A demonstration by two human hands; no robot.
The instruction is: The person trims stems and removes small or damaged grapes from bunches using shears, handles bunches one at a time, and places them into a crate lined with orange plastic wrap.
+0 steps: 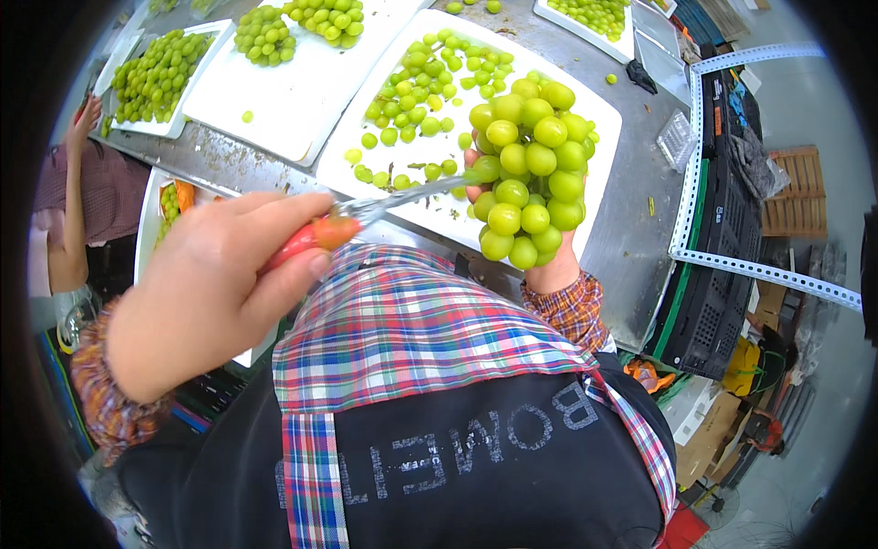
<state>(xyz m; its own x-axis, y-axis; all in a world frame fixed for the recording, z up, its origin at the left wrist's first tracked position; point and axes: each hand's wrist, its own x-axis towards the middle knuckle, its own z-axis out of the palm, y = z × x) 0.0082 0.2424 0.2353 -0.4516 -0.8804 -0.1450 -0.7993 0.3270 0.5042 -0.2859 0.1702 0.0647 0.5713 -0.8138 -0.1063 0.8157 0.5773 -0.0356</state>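
Note:
My left hand (206,281) grips a pair of red-handled snips (312,240), thumb low on the handle. Their metal blades point right, and the tips overlap the left side of a large bunch of green grapes (531,171) in this view; whether they touch it cannot be told. The bunch rests in my right hand (554,264), whose fingers show at its left edge and whose palm is mostly hidden behind the fruit. Below the bunch lies a white tray (597,137) scattered with loose green grapes (415,89) and bits of stem.
Left of the tray stand a white board (274,117) with grape bunches and another grape-filled tray (175,127). A white perforated metal frame (686,185) and black crates (727,274) border the metal table (627,233) on the right. At far left is another person's arm (74,199).

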